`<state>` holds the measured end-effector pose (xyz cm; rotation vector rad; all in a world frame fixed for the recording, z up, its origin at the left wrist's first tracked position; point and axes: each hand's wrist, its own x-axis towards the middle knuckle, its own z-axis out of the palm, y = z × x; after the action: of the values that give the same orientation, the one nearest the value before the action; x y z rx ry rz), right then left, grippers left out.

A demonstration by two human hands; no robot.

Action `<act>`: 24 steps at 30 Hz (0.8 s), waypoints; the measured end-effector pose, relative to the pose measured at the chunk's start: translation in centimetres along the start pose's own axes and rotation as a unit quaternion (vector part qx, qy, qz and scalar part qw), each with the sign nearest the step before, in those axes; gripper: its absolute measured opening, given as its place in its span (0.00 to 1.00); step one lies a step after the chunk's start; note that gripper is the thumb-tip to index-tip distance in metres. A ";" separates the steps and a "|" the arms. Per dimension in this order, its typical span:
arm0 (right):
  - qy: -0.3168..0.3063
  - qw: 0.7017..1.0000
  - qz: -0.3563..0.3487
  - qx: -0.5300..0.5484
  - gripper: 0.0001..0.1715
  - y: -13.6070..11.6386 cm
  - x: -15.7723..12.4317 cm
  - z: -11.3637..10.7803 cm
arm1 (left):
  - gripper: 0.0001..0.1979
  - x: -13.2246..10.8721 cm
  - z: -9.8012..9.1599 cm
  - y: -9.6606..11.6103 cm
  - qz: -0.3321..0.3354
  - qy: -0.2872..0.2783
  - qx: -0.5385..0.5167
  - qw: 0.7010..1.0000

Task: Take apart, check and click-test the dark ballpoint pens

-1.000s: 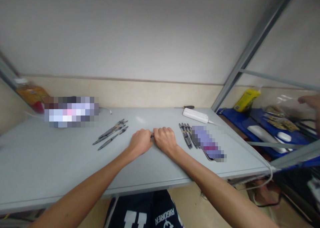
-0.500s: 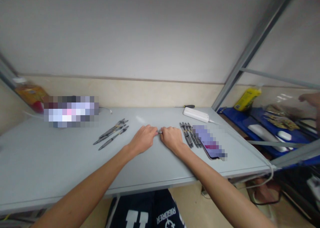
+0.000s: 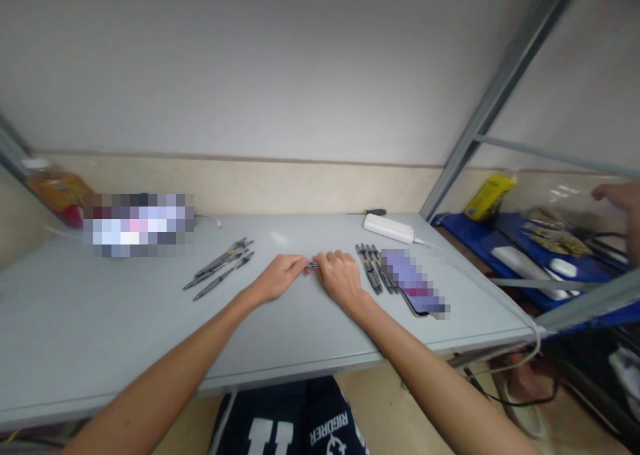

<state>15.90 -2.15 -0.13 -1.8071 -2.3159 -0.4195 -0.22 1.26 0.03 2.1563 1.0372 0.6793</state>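
Observation:
My left hand and my right hand meet over the middle of the desk. Between their fingertips shows a short piece of a thin grey pen, pinched from both sides; the rest of it is hidden by the fingers. Left of my left hand, several grey pens lie loosely at a slant. To the right of my right hand, more grey pens lie side by side in a row, next to a phone whose screen is blurred.
A white power strip and a screwdriver lie at the back right. At the back left are a bottle and a pixelated object. Past the metal frame, a blue shelf holds a yellow packet; another person's hand shows there.
My left hand's fingers have shifted to a fingertip pinch, and more of the pen shows between the hands. My right hand's fingers have loosened slightly. The whole view has moved a little.

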 end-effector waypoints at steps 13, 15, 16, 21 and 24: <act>0.116 0.991 -0.035 0.051 0.17 0.7 -0.1 1.2 | 0.09 0.5 -0.2 -2.2 0.013 0.126 -0.193 0.973; 0.128 0.989 -0.051 0.057 0.17 0.8 0.0 1.5 | 0.10 0.6 -0.3 -2.3 0.007 0.127 -0.201 0.971; 0.131 0.988 -0.056 0.058 0.16 0.9 0.0 1.5 | 0.10 0.6 -0.3 -2.4 0.002 0.127 -0.208 0.970; 0.149 0.984 -0.049 0.080 0.13 1.1 -0.2 1.4 | 0.13 0.8 -0.2 -2.6 -0.042 0.121 -0.269 0.955; 0.155 0.978 -0.008 0.139 0.16 1.4 -0.3 1.2 | 0.14 0.8 -0.1 -2.5 -0.061 0.125 -0.327 0.935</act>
<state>17.40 -1.74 -1.21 -1.4762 -2.0586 -0.3327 -1.08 3.22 -1.58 1.4438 0.8932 1.0807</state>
